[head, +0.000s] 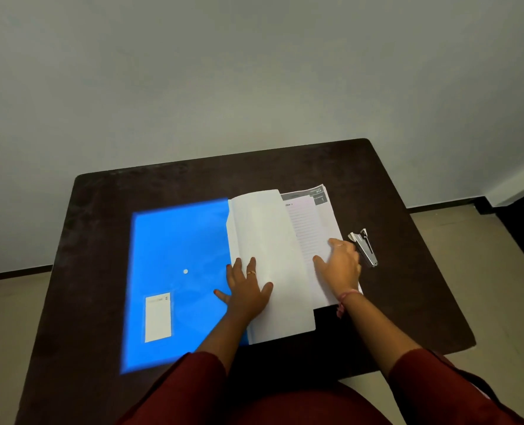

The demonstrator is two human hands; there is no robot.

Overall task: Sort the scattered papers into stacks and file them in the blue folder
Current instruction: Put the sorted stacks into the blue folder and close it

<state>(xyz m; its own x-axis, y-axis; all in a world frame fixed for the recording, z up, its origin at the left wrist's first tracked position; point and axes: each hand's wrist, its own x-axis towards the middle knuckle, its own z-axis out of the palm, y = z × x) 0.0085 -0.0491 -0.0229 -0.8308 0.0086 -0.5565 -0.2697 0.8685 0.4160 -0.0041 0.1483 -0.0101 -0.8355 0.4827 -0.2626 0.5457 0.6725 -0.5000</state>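
A blue folder (178,271) with a white snap button and a white label lies flat on the left half of the dark table (101,210). A white paper stack (266,240) overlaps the folder's right edge. My left hand (246,291) presses flat on this stack, fingers spread, its little finger on the folder. To the right lies a second stack (311,222) with a lined sheet on top and a grey-headed printed page beneath. My right hand (340,265) rests on that lined sheet with fingers relaxed.
A metal stapler (364,246) lies just right of my right hand, near the papers' edge. The table ends close behind the papers, against a pale wall. Tiled floor shows on both sides.
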